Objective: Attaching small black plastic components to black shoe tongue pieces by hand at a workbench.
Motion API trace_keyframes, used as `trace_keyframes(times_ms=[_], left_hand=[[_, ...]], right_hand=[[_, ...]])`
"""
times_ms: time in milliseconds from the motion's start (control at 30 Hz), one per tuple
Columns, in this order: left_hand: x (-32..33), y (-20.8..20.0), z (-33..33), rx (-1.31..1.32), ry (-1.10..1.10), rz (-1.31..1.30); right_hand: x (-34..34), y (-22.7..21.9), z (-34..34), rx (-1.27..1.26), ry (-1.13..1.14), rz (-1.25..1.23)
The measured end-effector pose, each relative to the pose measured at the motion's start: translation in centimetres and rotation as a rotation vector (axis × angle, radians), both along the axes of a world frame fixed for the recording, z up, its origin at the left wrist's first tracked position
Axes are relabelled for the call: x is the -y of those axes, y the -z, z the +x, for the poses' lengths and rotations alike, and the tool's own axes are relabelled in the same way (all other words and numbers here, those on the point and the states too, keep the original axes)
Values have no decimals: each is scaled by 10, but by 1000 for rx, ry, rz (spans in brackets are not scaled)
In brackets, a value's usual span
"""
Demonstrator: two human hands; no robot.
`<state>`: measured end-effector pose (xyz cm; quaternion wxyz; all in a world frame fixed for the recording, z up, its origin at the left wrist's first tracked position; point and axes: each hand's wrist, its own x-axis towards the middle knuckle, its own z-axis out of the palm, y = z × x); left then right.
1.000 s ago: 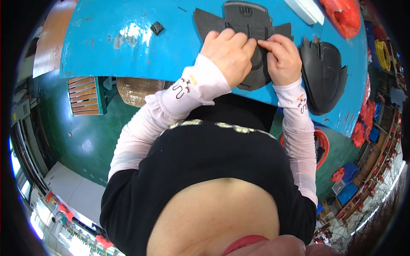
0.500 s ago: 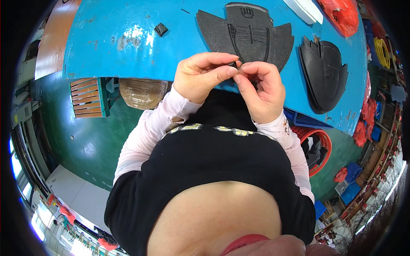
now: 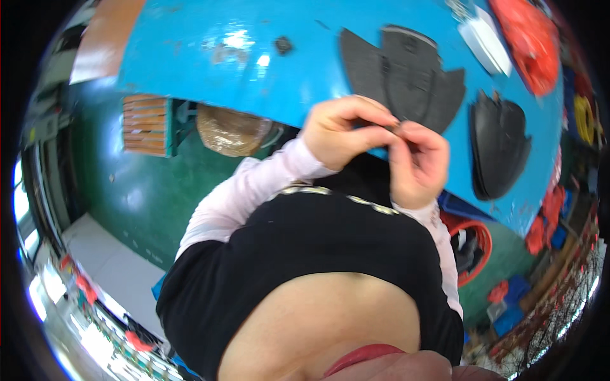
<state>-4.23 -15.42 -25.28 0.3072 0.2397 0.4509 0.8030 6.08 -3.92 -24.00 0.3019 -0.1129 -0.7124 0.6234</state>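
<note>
Both my hands meet fingertip to fingertip over the table's near edge. My left hand is closed in a pinch, thumb against forefinger. Facing it, my right hand pinches at the same spot. Between the fingertips is a small dark piece, mostly covered and blurred, so its kind cannot be told. Just beyond the hands a dark grey, wing-shaped flat panel with stitched or moulded lines lies on the blue table. To the right rests a stack of similar black shaped panels.
A small black piece lies at the far left of the table. A white box-like object and a red plastic bag are at the far right. Below the table stand a slatted wooden stool, a wrapped bundle and a red basket.
The whole view has shifted, so table, panels and hands all sit further right and lower. My hands keep the same pinch together; the dark piece between them shows less.
</note>
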Motion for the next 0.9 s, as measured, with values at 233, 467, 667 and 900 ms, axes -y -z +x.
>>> trace_keyframes(times_ms=[233,467,667,900], left_hand=[[0,-1,-17,-251,27,0],[-4,-7,-25,-395,6,20],[-7,-9,-15,1,100,88],[-7,-14,-12,-174,22,-27]], right_hand=[[-20,-15,1,177,-290,-742],[-22,-16,-4,124,-298,-728],[-13,-29,-5,168,-137,-399],[-16,-16,-7,83,-223,-567]])
